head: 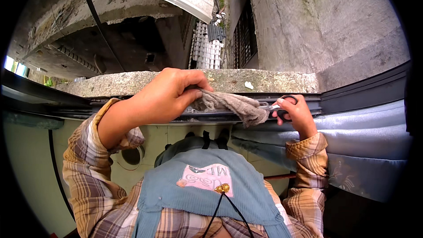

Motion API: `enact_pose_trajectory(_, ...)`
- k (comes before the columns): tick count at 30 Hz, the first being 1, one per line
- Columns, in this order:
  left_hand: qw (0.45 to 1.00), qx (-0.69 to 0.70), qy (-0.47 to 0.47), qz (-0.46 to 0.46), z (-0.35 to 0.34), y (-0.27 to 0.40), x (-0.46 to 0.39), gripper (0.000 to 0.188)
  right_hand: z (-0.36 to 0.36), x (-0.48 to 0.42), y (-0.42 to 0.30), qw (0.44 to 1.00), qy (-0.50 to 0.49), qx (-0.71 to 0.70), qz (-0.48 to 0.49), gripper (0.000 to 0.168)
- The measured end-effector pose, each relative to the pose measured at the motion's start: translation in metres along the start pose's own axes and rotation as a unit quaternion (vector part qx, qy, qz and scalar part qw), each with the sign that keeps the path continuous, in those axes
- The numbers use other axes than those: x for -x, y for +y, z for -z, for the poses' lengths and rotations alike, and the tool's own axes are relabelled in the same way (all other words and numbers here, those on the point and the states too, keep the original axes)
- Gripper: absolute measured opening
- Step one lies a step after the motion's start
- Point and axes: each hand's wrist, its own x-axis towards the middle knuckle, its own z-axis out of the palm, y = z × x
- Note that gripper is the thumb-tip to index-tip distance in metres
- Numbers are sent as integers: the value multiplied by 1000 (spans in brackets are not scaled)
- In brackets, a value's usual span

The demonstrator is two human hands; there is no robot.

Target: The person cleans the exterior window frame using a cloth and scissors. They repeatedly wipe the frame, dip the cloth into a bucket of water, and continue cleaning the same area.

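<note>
My left hand (168, 94) pinches one end of a grey-brown cloth rag (234, 102) between thumb and fingers. The rag stretches to the right above a dark metal window track (214, 118). A pair of scissors (275, 107) with black handles is in my right hand (297, 110), the fingers at its loops. Its metal blades point left and meet the right end of the rag, where the cloth hides their tips. Whether the blades pass into the cloth or only touch it, I cannot tell.
Beyond the track runs a rough concrete ledge (281, 81) with a white scrap (249, 85) on it, then a drop between buildings. A light blue curtain (363, 135) hangs at the right. Below the sill lies a tiled floor (155, 135) with a round container (131, 157).
</note>
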Motion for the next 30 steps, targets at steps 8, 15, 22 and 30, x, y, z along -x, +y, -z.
enact_pose_trajectory(8,992,64,94,57,26,-24,44,21,-64,-12,-26,997,-71,10,-1,34)
enact_pose_trajectory(15,933,-266,240,-25,-1,-46,79,21,-73,-21,-25,996,-93,-3,-1,29)
enact_pose_trajectory(22,965,-203,163,17,-25,-62,88,23,-110,-21,-26,992,-121,-41,16,29)
enact_pose_trajectory(30,960,-222,170,10,-33,-50,80,33,-89,-4,-43,989,-109,39,91,30)
